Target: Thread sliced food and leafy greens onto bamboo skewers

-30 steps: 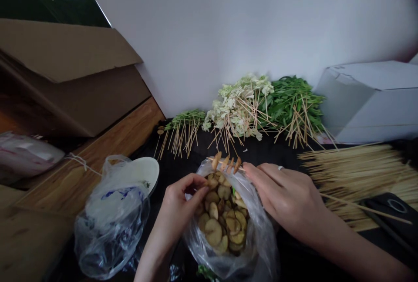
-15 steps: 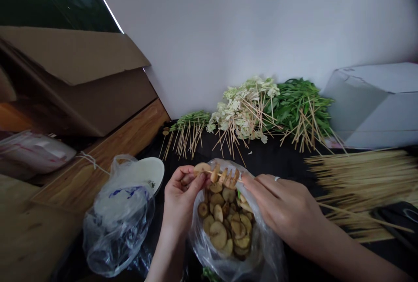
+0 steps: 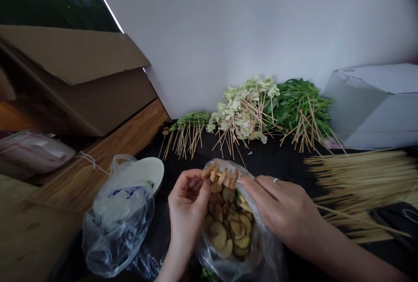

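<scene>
Between my hands a wooden skewer carries several brown-edged potato slices [image 3: 225, 177]. My right hand [image 3: 282, 206], with a ring on one finger, pinches the skewer on the right side of the slices. The fingers of my left hand [image 3: 188, 201] are closed on the leftmost potato slice [image 3: 208, 171], at the skewer's other end. Just below lies an open clear plastic bag [image 3: 267, 251] full of loose potato slices [image 3: 218, 235]. My right hand is over the bag's right rim; whether it touches the plastic I cannot tell.
Skewered leaves stand by the wall: thin green stems [image 3: 192, 119], pale cabbage [image 3: 237, 103] and dark greens [image 3: 294, 92]. Bare skewers [image 3: 359, 177] lie at right, beside a white box [image 3: 375, 103]. A white bowl [image 3: 156, 169], a plastic bag [image 3: 120, 229] and a cardboard box [image 3: 107, 99] are left.
My left hand has moved slightly right, and the leftmost slice has turned from facing me to nearly edge-on, closer to the others. My right hand has barely moved.
</scene>
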The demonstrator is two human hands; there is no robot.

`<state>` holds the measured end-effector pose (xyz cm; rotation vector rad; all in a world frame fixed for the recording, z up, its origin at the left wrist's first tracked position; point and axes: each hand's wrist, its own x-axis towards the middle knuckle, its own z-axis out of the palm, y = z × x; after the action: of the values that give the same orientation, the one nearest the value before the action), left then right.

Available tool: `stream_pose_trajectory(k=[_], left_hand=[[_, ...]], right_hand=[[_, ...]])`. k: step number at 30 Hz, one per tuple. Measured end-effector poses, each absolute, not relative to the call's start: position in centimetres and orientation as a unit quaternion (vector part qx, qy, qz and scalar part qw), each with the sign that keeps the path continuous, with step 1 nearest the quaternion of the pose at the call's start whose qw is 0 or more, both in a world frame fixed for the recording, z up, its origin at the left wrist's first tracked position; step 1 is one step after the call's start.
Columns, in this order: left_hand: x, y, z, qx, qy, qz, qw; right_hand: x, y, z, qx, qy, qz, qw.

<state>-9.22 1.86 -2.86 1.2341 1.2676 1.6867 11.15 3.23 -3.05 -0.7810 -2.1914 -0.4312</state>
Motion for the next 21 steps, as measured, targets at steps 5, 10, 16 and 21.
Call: stream_pose_trajectory(k=[5,10,16,21], left_hand=[[-8.8,1.5,-3.1,0.497,0.509,0.621,0.329],[-8.8,1.4,-3.2,0.509,0.508,0.609,0.335],[-9.7,1.7,-2.5,0.582,0.507,0.552,0.316],[-12.4,2.1,-2.1,0.661,0.546,0.441,0.266]], right_hand=[[11.2,3.3,-2.8,-0.301,-0.857,-0.184,0.374],[11.2,3.0,-2.7,-0.293,-0.858,-0.190,0.377],[11.0,3.2,-2.8,-0.330,-0.858,-0.162,0.358],[11.7,3.7,-2.5,-0.339,-0.845,-0.161,0.381]])
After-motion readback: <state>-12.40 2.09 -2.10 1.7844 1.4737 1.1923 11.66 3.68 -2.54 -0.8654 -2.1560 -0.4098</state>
